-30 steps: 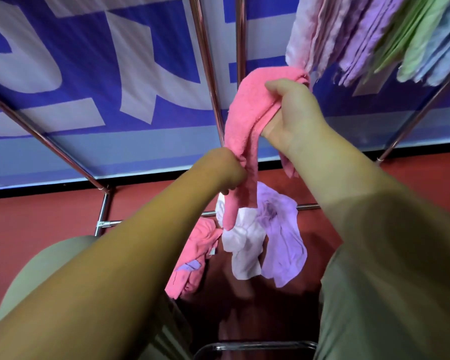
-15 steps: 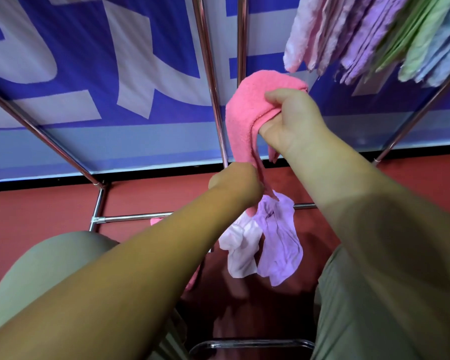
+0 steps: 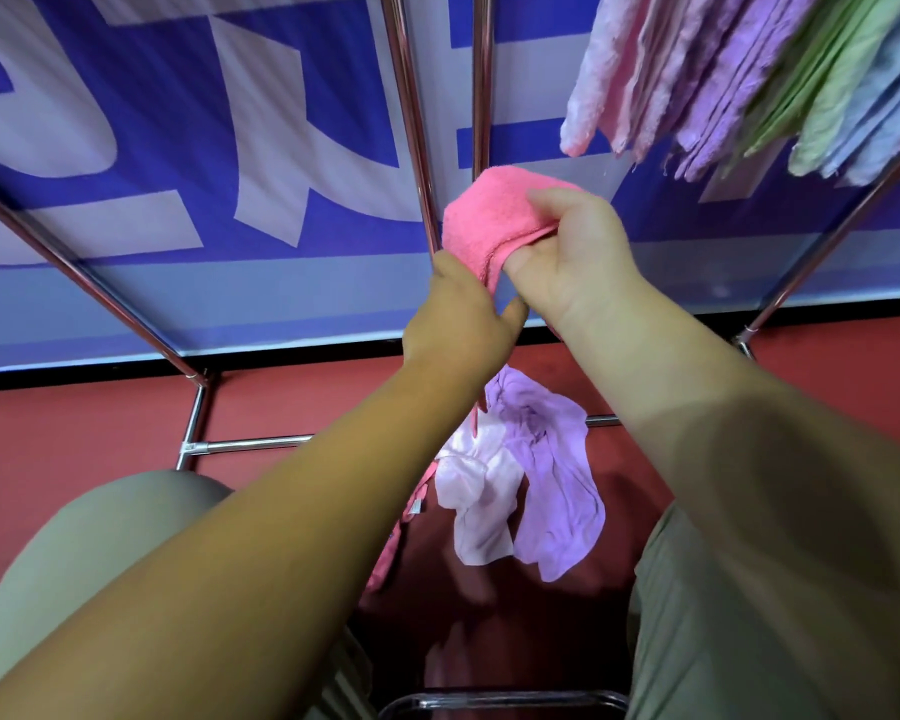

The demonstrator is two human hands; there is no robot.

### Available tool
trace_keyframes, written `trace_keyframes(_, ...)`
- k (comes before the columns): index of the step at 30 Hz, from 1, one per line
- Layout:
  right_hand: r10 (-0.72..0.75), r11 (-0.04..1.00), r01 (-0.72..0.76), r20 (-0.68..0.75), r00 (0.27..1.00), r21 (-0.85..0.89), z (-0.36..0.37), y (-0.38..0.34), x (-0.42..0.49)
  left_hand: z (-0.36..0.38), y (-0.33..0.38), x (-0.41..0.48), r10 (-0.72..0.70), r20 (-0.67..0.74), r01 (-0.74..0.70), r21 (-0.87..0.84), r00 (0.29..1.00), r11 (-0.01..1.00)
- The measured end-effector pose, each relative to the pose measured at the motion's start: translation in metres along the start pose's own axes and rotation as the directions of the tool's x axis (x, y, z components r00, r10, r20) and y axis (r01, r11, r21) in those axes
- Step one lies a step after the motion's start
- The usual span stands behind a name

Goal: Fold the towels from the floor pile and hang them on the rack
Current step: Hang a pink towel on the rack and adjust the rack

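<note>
Held towel [image 3: 489, 220] sits mid-frame in front of the upright rack poles [image 3: 411, 122], with the right hand [image 3: 578, 252] gripping its right side and the left hand [image 3: 458, 314] just below-left holding its lower end. Hung towels [image 3: 749, 80] are in a row at upper right, above both hands. Floor pile [image 3: 531, 475] lies on the floor [image 3: 74, 433] below the hands, by the low crossbar [image 3: 250, 444], between left leg [image 3: 100, 537] and right leg [image 3: 697, 589].

Floor below me: red [image 3: 74, 433] | pile on it: crumpled purple towel [image 3: 557, 491] touching a pale pink towel [image 3: 479, 506] on its left; bright pink towel [image 3: 385, 558] partly hidden behind my left forearm | rack [image 3: 191, 449] stands on the floor, its low bar just behind the pile
</note>
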State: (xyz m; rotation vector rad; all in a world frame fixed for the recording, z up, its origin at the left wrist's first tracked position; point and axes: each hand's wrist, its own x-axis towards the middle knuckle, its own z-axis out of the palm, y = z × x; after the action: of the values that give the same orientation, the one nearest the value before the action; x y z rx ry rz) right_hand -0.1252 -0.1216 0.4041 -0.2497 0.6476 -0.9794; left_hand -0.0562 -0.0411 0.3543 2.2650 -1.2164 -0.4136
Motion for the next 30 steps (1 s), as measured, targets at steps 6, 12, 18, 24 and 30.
trace_keyframes(6,0.027,0.997,-0.03,0.051,0.998,0.064,0.003,-0.007,-0.009,-0.011,-0.005,0.017,0.006,-0.133,-0.019,-0.098,0.991,0.995)
trace_keyframes(12,0.062,0.998,-0.062,-0.006,0.998,0.019,-0.009,-0.008,0.003,-0.034,-0.003,0.021,0.039,-0.244,-0.062,-0.089,0.969,0.994)
trace_keyframes(18,0.111,0.579,-0.195,-0.16,0.981,-0.792,-0.029,0.011,0.007,-0.057,0.008,0.015,0.165,-0.312,-0.177,-0.009,0.936,0.984)
trace_keyframes(24,-0.275,-0.067,-0.19,-0.165,0.947,-0.979,-0.031,0.016,0.01,-0.064,0.011,0.006,0.223,-0.305,-0.219,0.048,0.926,0.975)
trace_keyframes(30,-0.386,-0.207,0.31,0.369,0.845,-0.928,-0.027,0.02,0.001,-0.089,-0.002,0.006,0.218,-0.331,-0.198,0.093,0.918,0.976)
